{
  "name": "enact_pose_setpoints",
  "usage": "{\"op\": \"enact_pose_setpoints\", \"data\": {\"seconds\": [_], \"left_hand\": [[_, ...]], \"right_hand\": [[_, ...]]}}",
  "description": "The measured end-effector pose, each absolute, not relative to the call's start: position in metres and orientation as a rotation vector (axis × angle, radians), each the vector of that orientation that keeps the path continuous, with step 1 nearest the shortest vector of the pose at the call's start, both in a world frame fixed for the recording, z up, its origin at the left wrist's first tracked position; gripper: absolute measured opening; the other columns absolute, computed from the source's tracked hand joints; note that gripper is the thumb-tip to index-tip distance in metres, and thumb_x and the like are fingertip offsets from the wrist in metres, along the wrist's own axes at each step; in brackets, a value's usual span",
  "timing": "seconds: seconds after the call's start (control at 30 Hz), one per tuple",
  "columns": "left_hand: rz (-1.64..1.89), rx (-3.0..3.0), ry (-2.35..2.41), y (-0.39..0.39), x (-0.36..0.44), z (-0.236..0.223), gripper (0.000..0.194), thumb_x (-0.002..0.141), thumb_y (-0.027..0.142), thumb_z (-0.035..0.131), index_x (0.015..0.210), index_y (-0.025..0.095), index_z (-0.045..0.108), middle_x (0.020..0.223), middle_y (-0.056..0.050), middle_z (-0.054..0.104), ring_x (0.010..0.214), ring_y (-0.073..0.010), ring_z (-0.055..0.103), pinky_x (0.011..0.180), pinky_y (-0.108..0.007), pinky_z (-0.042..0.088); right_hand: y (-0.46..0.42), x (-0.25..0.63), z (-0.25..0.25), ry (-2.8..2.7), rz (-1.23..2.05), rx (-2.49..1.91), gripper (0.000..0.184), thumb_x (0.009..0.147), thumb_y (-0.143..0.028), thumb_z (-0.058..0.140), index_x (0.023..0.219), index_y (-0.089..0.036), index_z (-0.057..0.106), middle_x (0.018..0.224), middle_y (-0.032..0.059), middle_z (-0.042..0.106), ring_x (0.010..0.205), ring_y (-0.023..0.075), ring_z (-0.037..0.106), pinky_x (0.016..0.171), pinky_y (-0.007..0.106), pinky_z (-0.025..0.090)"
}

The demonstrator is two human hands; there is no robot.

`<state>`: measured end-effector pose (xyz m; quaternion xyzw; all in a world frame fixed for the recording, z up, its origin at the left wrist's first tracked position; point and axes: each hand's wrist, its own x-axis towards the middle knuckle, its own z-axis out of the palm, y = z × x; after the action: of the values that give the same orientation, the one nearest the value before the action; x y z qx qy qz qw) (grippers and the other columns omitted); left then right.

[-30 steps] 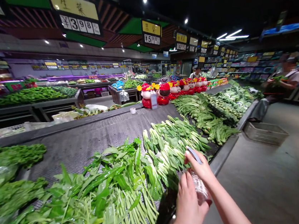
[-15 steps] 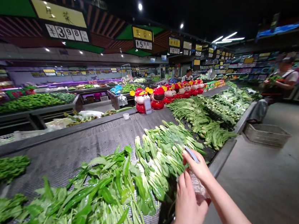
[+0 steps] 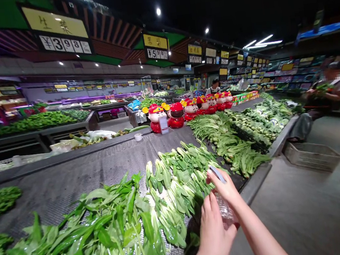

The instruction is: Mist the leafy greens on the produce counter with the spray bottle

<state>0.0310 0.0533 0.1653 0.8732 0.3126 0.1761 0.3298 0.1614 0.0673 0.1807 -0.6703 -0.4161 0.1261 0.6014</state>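
A clear spray bottle [image 3: 224, 208] with a grey spray head is in both my hands over the front edge of the vegetable stand. My right hand [image 3: 228, 189] is closed round its neck and head, the fingers partly hidden. Lower down, my left hand [image 3: 212, 227] wraps the bottle's body. Just beyond the bottle lie bunches of pale-stemmed leafy greens [image 3: 176, 184] in rows. Long-stemmed water spinach [image 3: 87, 235], wet and shiny, spreads to the left. Curly leafy greens [image 3: 234, 153] lie farther to the right.
Red figurines [image 3: 175, 114] line the stand's back ridge, near a small white roll [image 3: 138, 137]. A grey plastic crate [image 3: 313, 156] sits on the floor at the right. Farther back, a person [image 3: 331, 88] holds greens. Price signs [image 3: 60, 29] hang overhead.
The view has shifted a little, so the stand's near vegetables appear farther left and lower. Both hands keep the spray bottle. A faint mist ahead of its nozzle is no longer visible.
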Motion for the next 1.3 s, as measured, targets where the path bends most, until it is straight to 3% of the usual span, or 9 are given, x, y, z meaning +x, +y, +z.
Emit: {"op": "enact_pose_setpoints", "data": {"seconds": [0.17, 0.4, 0.7, 0.97, 1.13, 1.3], "left_hand": [[0.450, 2.272, 0.832, 0.055, 0.045, 0.165, 0.083, 0.063, 0.022, 0.053, 0.137, 0.012, 0.017, 0.140, -0.007, 0.027, 0.127, -0.0200, 0.027, 0.106, -0.022, 0.015], [0.454, 2.252, 0.790, 0.057, 0.063, 0.159, 0.083, 0.062, 0.023, 0.054, 0.137, 0.013, 0.018, 0.138, -0.007, 0.030, 0.125, -0.0209, 0.029, 0.105, -0.022, 0.016], [0.408, 2.276, 0.673, 0.055, 0.090, 0.162, 0.087, 0.061, 0.028, 0.058, 0.137, 0.012, 0.019, 0.136, -0.008, 0.033, 0.123, -0.0222, 0.032, 0.104, -0.022, 0.018], [0.371, 2.288, 0.655, 0.044, 0.097, 0.159, 0.086, 0.061, 0.026, 0.058, 0.137, 0.014, 0.019, 0.138, -0.007, 0.031, 0.124, -0.0224, 0.030, 0.105, -0.024, 0.017], [0.310, 2.279, 0.648, 0.037, 0.095, 0.156, 0.087, 0.060, 0.024, 0.059, 0.137, 0.012, 0.018, 0.137, -0.008, 0.032, 0.123, -0.0226, 0.031, 0.105, -0.024, 0.019], [0.254, 2.278, 0.626, 0.026, 0.091, 0.135, 0.089, 0.059, 0.023, 0.059, 0.137, 0.011, 0.018, 0.138, -0.009, 0.030, 0.124, -0.0230, 0.030, 0.105, -0.024, 0.018]], "right_hand": [[0.072, 0.180, 0.170, -0.970, 0.296, -1.613, 0.039, 0.081, -0.049, 0.046, 0.055, -0.021, 0.051, 0.054, 0.0021, 0.058, 0.052, 0.0161, 0.054, 0.054, 0.028, 0.043], [0.073, 0.201, 0.159, -0.914, 0.323, -1.591, 0.033, 0.080, -0.049, 0.046, 0.074, -0.020, 0.059, 0.066, 0.0044, 0.065, 0.062, 0.0186, 0.060, 0.060, 0.029, 0.046], [0.059, 0.233, 0.157, -0.910, 0.221, -1.683, 0.040, 0.083, -0.051, 0.042, 0.059, -0.020, 0.054, 0.054, 0.0011, 0.059, 0.052, 0.0160, 0.054, 0.054, 0.027, 0.042], [0.045, 0.245, 0.146, -0.826, 0.236, -1.666, 0.037, 0.081, -0.051, 0.045, 0.071, -0.019, 0.060, 0.066, 0.0027, 0.065, 0.061, 0.0171, 0.058, 0.062, 0.028, 0.045], [0.035, 0.240, 0.139, -0.831, 0.255, -1.681, 0.039, 0.082, -0.051, 0.046, 0.061, -0.019, 0.057, 0.057, 0.0019, 0.061, 0.055, 0.0164, 0.055, 0.058, 0.028, 0.044], [0.020, 0.233, 0.120, -0.758, 0.292, -1.702, 0.040, 0.080, -0.054, 0.046, 0.068, -0.018, 0.060, 0.055, 0.0020, 0.060, 0.053, 0.0171, 0.055, 0.053, 0.028, 0.044]]}}
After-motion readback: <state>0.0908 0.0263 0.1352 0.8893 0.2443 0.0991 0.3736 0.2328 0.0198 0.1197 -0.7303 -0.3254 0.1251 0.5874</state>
